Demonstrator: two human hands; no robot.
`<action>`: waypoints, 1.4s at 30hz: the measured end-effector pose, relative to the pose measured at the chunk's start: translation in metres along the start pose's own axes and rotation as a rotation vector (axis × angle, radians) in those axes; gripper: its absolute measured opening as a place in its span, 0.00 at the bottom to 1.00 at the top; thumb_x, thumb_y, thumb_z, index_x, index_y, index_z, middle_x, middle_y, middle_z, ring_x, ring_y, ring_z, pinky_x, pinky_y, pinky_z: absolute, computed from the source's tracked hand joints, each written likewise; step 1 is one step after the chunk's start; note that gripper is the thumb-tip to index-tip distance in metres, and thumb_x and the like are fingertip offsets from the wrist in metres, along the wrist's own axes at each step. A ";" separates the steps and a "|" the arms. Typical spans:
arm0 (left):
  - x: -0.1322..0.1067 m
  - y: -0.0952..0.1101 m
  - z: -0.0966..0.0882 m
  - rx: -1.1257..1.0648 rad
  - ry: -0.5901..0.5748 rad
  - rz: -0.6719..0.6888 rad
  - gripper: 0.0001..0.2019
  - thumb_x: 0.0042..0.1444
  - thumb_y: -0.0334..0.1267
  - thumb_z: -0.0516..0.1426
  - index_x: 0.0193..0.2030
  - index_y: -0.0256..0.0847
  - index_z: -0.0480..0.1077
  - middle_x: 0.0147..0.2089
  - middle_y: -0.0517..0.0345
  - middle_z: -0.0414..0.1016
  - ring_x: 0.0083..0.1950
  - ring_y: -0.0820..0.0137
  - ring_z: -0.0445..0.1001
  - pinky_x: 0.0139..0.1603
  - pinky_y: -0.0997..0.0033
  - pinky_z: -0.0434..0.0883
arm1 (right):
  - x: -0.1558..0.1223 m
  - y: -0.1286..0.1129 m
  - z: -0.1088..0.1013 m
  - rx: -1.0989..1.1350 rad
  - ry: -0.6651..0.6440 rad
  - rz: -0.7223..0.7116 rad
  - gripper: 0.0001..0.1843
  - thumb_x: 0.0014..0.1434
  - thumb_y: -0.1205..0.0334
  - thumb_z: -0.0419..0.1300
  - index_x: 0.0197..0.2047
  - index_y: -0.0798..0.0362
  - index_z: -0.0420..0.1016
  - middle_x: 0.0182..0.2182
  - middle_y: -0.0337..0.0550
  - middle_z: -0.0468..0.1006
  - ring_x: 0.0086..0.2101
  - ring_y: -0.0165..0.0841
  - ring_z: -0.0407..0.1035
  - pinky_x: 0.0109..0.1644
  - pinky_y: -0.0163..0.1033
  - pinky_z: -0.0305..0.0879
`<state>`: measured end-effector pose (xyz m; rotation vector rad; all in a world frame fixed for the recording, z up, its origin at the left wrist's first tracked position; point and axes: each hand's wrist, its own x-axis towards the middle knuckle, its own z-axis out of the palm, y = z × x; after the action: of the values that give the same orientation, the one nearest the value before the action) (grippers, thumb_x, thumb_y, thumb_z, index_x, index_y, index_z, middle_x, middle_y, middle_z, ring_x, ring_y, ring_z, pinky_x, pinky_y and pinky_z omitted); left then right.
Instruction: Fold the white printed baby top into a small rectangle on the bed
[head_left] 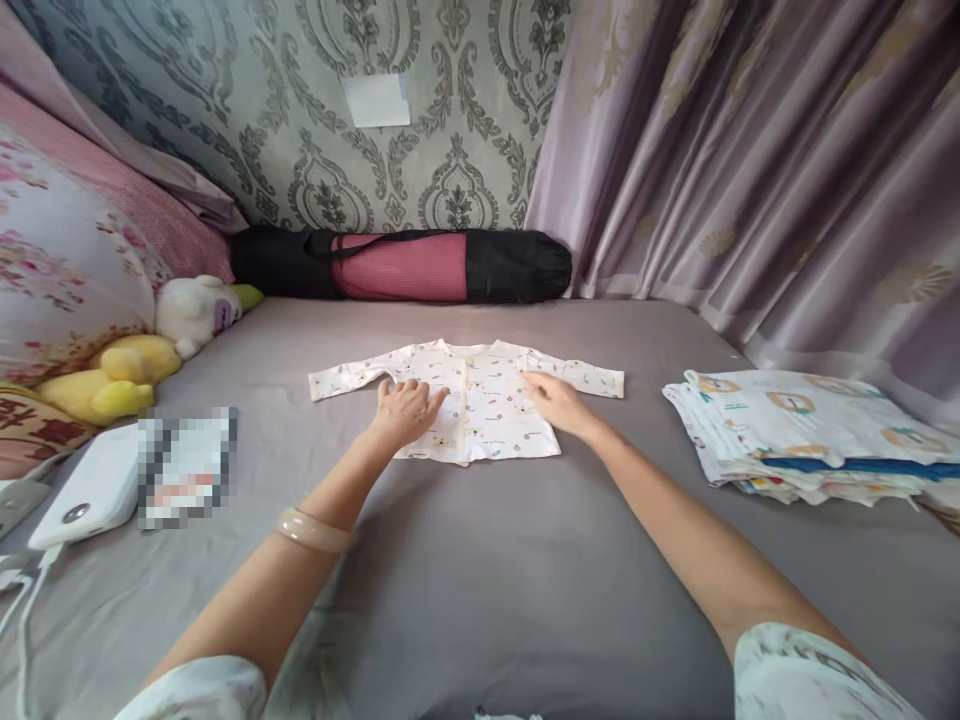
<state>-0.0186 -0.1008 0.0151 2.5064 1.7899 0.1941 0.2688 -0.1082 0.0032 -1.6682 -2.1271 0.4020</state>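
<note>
Forearms reach out from you over a grey bedsheet point(480, 580), with a pale bangle point(311, 530) on the left wrist. Your left hand point(405, 408) and right hand point(556, 402) rest flat and spread, holding nothing, on a small printed baby shirt point(491, 415) that lies mid-bed with its sleeves out. Uneven pressure could bunch its thin cloth. A white power bank point(90, 490) lies near left and folded cloths point(810, 430) right; plush toys point(120, 375) and a rolled mat bag point(405, 265) sit farther back. Nothing blocks the shirt.
</note>
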 end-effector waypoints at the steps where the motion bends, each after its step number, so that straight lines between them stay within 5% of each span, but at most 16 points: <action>1: 0.007 0.005 -0.001 -0.001 0.019 -0.037 0.24 0.67 0.49 0.41 0.47 0.36 0.72 0.48 0.40 0.75 0.54 0.53 0.71 0.62 0.41 0.52 | 0.004 0.013 -0.010 -0.013 0.100 0.045 0.23 0.67 0.58 0.43 0.59 0.53 0.71 0.56 0.47 0.73 0.56 0.35 0.65 0.61 0.39 0.58; 4: 0.028 0.021 -0.002 -0.038 0.049 -0.001 0.20 0.67 0.45 0.42 0.49 0.36 0.70 0.52 0.41 0.73 0.55 0.55 0.71 0.59 0.49 0.58 | 0.013 0.059 -0.040 -0.201 0.205 0.290 0.20 0.63 0.66 0.49 0.54 0.57 0.74 0.52 0.54 0.75 0.53 0.40 0.68 0.60 0.43 0.59; 8: 0.062 0.049 0.008 -0.114 0.036 0.265 0.17 0.66 0.37 0.44 0.56 0.39 0.66 0.60 0.45 0.68 0.61 0.59 0.67 0.60 0.55 0.61 | 0.015 0.108 -0.065 -0.369 0.027 0.547 0.22 0.60 0.65 0.55 0.57 0.58 0.73 0.55 0.59 0.72 0.54 0.46 0.67 0.55 0.46 0.63; 13: 0.104 0.088 0.028 -0.184 -0.056 0.465 0.21 0.62 0.32 0.46 0.62 0.37 0.61 0.67 0.42 0.61 0.69 0.61 0.57 0.66 0.54 0.56 | 0.015 0.126 -0.077 -0.270 -0.045 0.617 0.14 0.55 0.61 0.61 0.45 0.55 0.79 0.39 0.50 0.80 0.41 0.39 0.73 0.43 0.38 0.66; 17: 0.127 0.108 0.042 -0.242 -0.137 0.433 0.26 0.63 0.37 0.48 0.67 0.35 0.54 0.71 0.41 0.53 0.73 0.61 0.48 0.70 0.56 0.50 | 0.014 0.128 -0.083 0.044 0.110 0.652 0.04 0.49 0.64 0.62 0.30 0.54 0.76 0.23 0.39 0.74 0.29 0.33 0.70 0.33 0.35 0.64; 22: 0.139 0.111 0.052 -0.291 -0.227 0.385 0.32 0.64 0.51 0.45 0.70 0.37 0.48 0.74 0.44 0.45 0.74 0.59 0.42 0.71 0.53 0.42 | 0.016 0.121 -0.076 0.821 0.514 0.716 0.07 0.44 0.64 0.63 0.27 0.52 0.67 0.18 0.32 0.70 0.21 0.29 0.67 0.27 0.33 0.66; 25: 0.140 0.109 0.052 -0.306 -0.265 0.386 0.35 0.63 0.56 0.43 0.72 0.38 0.44 0.75 0.45 0.42 0.75 0.56 0.37 0.71 0.51 0.39 | 0.021 0.111 -0.070 0.945 0.597 0.745 0.11 0.44 0.64 0.65 0.27 0.51 0.65 0.17 0.30 0.68 0.19 0.27 0.65 0.21 0.30 0.62; 30: 0.146 0.110 0.046 -0.253 -0.282 0.388 0.42 0.57 0.65 0.46 0.72 0.41 0.45 0.75 0.43 0.41 0.74 0.49 0.39 0.69 0.45 0.42 | 0.028 0.094 -0.076 1.103 0.645 0.732 0.11 0.47 0.69 0.65 0.31 0.51 0.66 0.20 0.32 0.71 0.20 0.24 0.65 0.18 0.25 0.56; 36: 0.163 0.115 0.030 -0.178 -0.349 0.342 0.54 0.43 0.74 0.52 0.71 0.43 0.49 0.73 0.39 0.45 0.71 0.40 0.41 0.66 0.40 0.44 | 0.042 0.052 -0.088 1.262 0.555 0.534 0.11 0.51 0.73 0.64 0.37 0.53 0.71 0.23 0.32 0.73 0.20 0.22 0.65 0.18 0.24 0.57; 42: 0.164 0.119 0.016 -0.175 -0.378 0.321 0.51 0.38 0.72 0.56 0.67 0.45 0.57 0.69 0.40 0.52 0.70 0.40 0.45 0.65 0.41 0.50 | 0.069 0.003 -0.069 1.283 0.450 0.510 0.07 0.55 0.74 0.60 0.37 0.55 0.72 0.22 0.33 0.73 0.19 0.23 0.64 0.16 0.25 0.54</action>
<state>0.1473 0.0159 0.0250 2.4808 1.1780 -0.1025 0.2900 -0.0420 0.0717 -1.2282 -0.6983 1.0990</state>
